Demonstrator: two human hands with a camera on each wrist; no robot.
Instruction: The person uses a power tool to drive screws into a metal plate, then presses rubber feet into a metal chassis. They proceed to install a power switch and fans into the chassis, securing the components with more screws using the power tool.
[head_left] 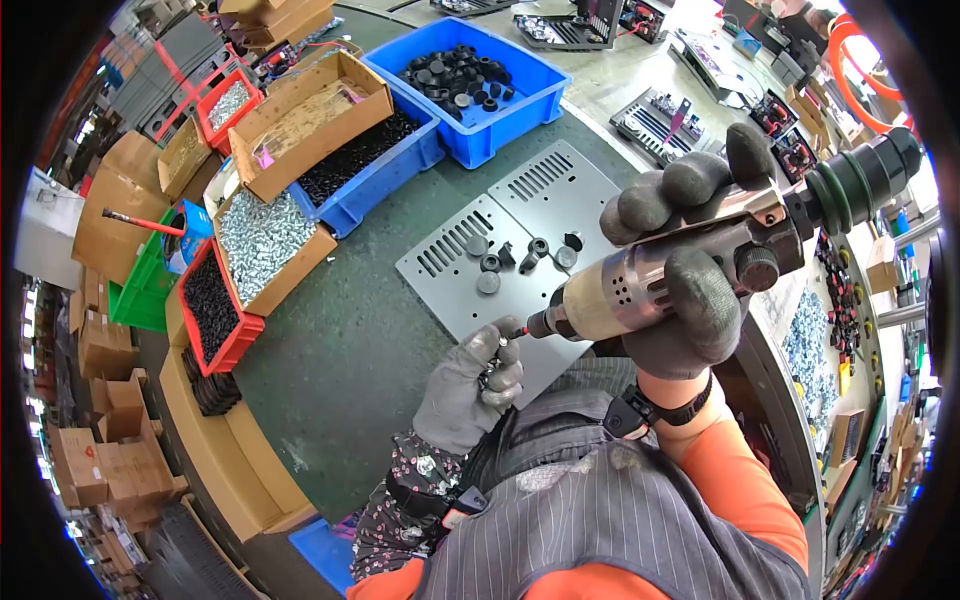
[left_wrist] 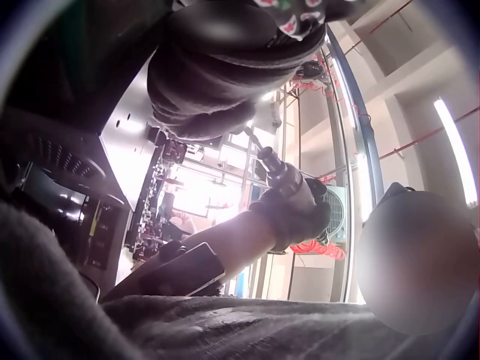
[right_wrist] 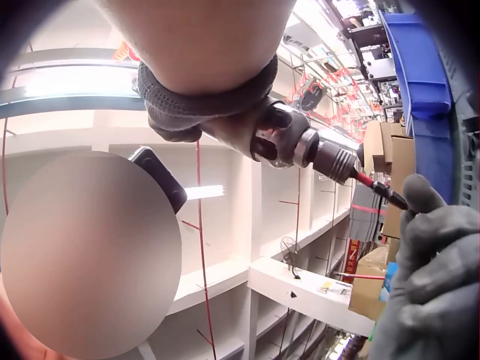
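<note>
In the head view my gloved left hand (head_left: 465, 385) is near my body, low over the bench, with small silvery screws (head_left: 490, 372) between its curled fingers. My gloved right hand (head_left: 705, 315) grips a pneumatic screwdriver (head_left: 610, 295), its bit pointing left. The red and black bit (head_left: 521, 331) reaches the left fingertips; the right wrist view shows its dark end (right_wrist: 394, 197) right at the thumb and forefinger. Behind the hands lie two grey slotted metal panels (head_left: 440, 265), partly covered by the screwdriver. Several black rubber feet (head_left: 488, 283) sit loose on them.
A blue bin (head_left: 540, 105) of black caps stands at the back, beside another blue bin (head_left: 425, 145) of black parts under a cardboard tray (head_left: 310, 120). To the left are a cardboard box of screws (head_left: 265, 240) and a red bin of black screws (head_left: 210, 305).
</note>
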